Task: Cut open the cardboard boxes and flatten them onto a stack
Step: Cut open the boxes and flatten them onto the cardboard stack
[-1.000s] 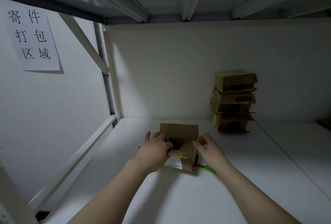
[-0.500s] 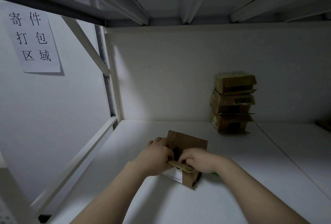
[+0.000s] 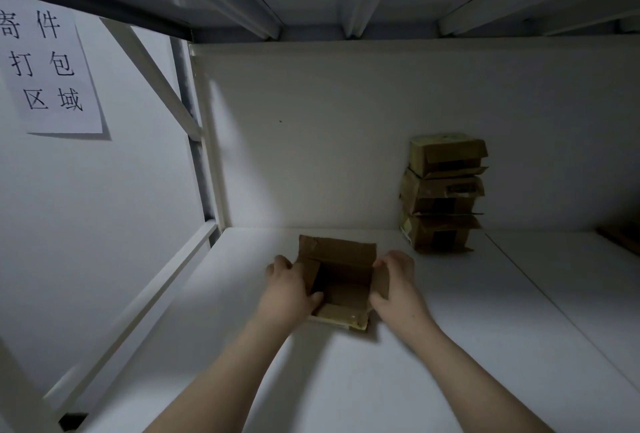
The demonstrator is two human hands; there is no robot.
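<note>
Two hands spread apart since 0.5 s ago | left hand [image 3: 289, 289] grips box [image 3: 346, 280] left flap, thumb inside | right hand [image 3: 398, 289] grips right flap | box now open between hands | pile [image 3: 443, 197] beyond right hand

Cardboard box [image 3: 346, 289] now stands open, its dark inside showing where flaps lay folded over half a second ago. Left hand [image 3: 287, 290] has moved out to grip the left side flap [image 3: 309, 271], right hand [image 3: 398, 289] to the right side flap [image 3: 381, 282]. Hands now apart. Near flap [image 3: 341, 315] lies folded down. Green item by the right wrist has gone from view.
</note>
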